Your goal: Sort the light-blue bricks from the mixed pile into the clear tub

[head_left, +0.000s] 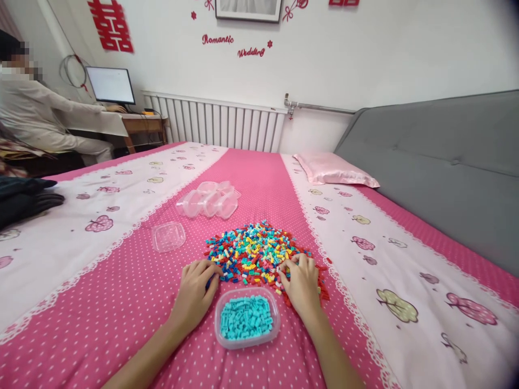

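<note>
Bed, dotted pink strip down middle between lace edges. On strip, pile of mixed toy bricks, strays near right lace edge. Beyond pile, leftward, bunched clear tubs. Just short of pile, narrow gap, tub of turquoise bricks between hands. Left hand at pile's left edge, fingers bent, wide dotted cloth outward; right hand at right edge, fingers curled. Pinching or not: cannot tell.

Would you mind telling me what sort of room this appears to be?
It looks like a bedroom, probably in a home: there is a wide bed with a pink dotted cover, a grey padded headboard on the right, and a pink pillow beside it.
</note>
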### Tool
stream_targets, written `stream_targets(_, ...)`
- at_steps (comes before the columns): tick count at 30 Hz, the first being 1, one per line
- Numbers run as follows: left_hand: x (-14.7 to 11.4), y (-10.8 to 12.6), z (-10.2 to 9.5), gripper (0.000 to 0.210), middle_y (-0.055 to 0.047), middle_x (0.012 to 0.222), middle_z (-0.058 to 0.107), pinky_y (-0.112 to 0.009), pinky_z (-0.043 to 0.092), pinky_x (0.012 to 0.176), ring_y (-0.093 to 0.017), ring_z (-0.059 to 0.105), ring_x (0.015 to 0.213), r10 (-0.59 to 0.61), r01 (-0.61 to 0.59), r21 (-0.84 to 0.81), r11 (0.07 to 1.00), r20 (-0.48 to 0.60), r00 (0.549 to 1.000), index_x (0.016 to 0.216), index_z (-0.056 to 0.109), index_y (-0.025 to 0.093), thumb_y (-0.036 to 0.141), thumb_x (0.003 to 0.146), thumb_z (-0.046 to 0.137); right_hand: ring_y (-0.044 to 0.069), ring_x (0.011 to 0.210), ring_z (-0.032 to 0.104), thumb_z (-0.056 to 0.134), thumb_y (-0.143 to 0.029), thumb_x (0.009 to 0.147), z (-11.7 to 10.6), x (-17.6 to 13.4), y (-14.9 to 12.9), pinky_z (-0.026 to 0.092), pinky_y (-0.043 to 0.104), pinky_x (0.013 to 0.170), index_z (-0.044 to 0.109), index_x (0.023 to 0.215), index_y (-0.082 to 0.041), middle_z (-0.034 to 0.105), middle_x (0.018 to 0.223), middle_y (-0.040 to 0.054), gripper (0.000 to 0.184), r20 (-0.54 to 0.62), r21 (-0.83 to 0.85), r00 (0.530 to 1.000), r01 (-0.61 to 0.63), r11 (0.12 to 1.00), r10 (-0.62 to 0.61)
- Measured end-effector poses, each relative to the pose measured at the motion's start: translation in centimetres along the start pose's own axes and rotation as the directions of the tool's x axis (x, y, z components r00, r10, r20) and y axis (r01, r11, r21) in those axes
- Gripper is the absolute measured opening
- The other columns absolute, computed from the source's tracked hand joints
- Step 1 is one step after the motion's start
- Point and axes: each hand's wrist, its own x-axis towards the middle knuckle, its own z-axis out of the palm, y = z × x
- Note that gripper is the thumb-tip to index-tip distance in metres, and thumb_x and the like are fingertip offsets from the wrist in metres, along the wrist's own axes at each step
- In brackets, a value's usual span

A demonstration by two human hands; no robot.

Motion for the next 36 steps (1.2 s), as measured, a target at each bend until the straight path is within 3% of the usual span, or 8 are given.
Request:
stream_targets(5, -0.1, 0.2, -0.1, 0.027, -0.005, 0.102, 0.068, -0.041, 0.040, 0.088, -0.026, 0.057, 0.097, -0.005, 0.005, -0.005, 1.000, -0.013, 1.000, 0.090, 0.066, 0.025, 0.033, 0.099, 0.042, 0.028, 0.100, 0.050, 0.060, -0.022, 0.084, -0.1, 0.3, -0.4, 0.037, 0.040, 0.086, 0.067, 0.080, -0.022, 0.062, 0.096, 0.0079, 0.008, -0.071, 0.103, 0.997, 0.006, 0.995, 0.001)
stream_targets(9, -0.3, 0.2, -0.3, 0.026, -0.005, 0.101, 0.068, -0.041, 0.038, 0.089, -0.025, 0.057, 0.097, 0.010, -0.010, -0.018, 1.000, -0.013, 1.000, 0.092, 0.065, 0.024, 0.030, 0.100, 0.041, 0.024, 0.087, 0.054, 0.054, -0.026, 0.088, -0.1, 0.3, -0.5, 0.040, 0.037, 0.084, 0.063, 0.081, -0.021, 0.062, 0.083, 0.0048, 0.013, -0.112, 0.224, 0.994, 0.030, 0.974, -0.005)
stream_targets(17, -0.5, 0.6, -0.5, 0.023, -0.002, 0.093, 0.070, -0.039, 0.038, 0.087, -0.023, 0.058, 0.090, 0.056, -0.056, -0.036, 0.998, -0.002, 0.998, 0.093, 0.063, 0.024, 0.026, 0.101, 0.042, 0.026, 0.090, 0.058, 0.055, -0.037, 0.090, -1.5, 0.5, -1.3, 0.044, 0.040, 0.086, 0.069, 0.089, -0.020, 0.066, 0.088, 0.0084, 0.022, -0.138, 0.443, 0.990, 0.063, 0.894, -0.001)
stream_targets(22, -0.5, 1.0, -0.6, 0.024, -0.002, 0.091, 0.070, -0.040, 0.038, 0.089, -0.023, 0.058, 0.089, 0.047, -0.047, -0.040, 0.998, 0.004, 0.999, 0.092, 0.064, 0.024, 0.027, 0.101, 0.042, 0.025, 0.093, 0.063, 0.057, -0.040, 0.093, -3.1, 0.0, -2.3, 0.048, 0.039, 0.087, 0.072, 0.096, -0.021, 0.071, 0.094, 0.0084, 0.024, -0.053, 0.602, 0.998, 0.059, 0.796, -0.033)
stream_targets(27, -0.4, 1.0, -0.4, 0.024, -0.002, 0.092, 0.070, -0.039, 0.038, 0.090, -0.022, 0.058, 0.089, 0.025, -0.024, -0.044, 0.999, 0.028, 0.999, 0.093, 0.065, 0.024, 0.027, 0.100, 0.042, 0.024, 0.089, 0.066, 0.062, -0.038, 0.092, -3.5, -0.7, -3.3, 0.050, 0.036, 0.084, 0.074, 0.087, -0.023, 0.074, 0.089, 0.0052, 0.020, 0.096, 0.711, 0.981, 0.052, 0.701, -0.170)
stream_targets(33, -0.3, 0.8, -0.2, 0.025, -0.002, 0.095, 0.071, -0.040, 0.035, 0.091, -0.022, 0.058, 0.092, 0.026, -0.024, -0.050, 0.998, 0.038, 0.999, 0.092, 0.064, 0.023, 0.026, 0.100, 0.041, 0.023, 0.088, 0.066, 0.067, -0.033, 0.090, -3.9, -0.7, -3.6, 0.049, 0.034, 0.081, 0.074, 0.093, -0.024, 0.072, 0.090, 0.0042, 0.012, 0.168, 0.743, 0.961, 0.023, 0.669, -0.219)
stream_targets(36, -0.4, 0.8, -0.3, 0.024, -0.001, 0.094, 0.070, -0.039, 0.035, 0.090, -0.022, 0.058, 0.092, 0.036, -0.033, -0.054, 0.998, 0.037, 0.999, 0.093, 0.064, 0.023, 0.024, 0.101, 0.041, 0.022, 0.087, 0.063, 0.068, -0.028, 0.090, -4.5, -0.8, -4.0, 0.046, 0.033, 0.082, 0.072, 0.088, -0.023, 0.070, 0.085, 0.0023, 0.007, 0.183, 0.757, 0.931, 0.071, 0.650, -0.315)
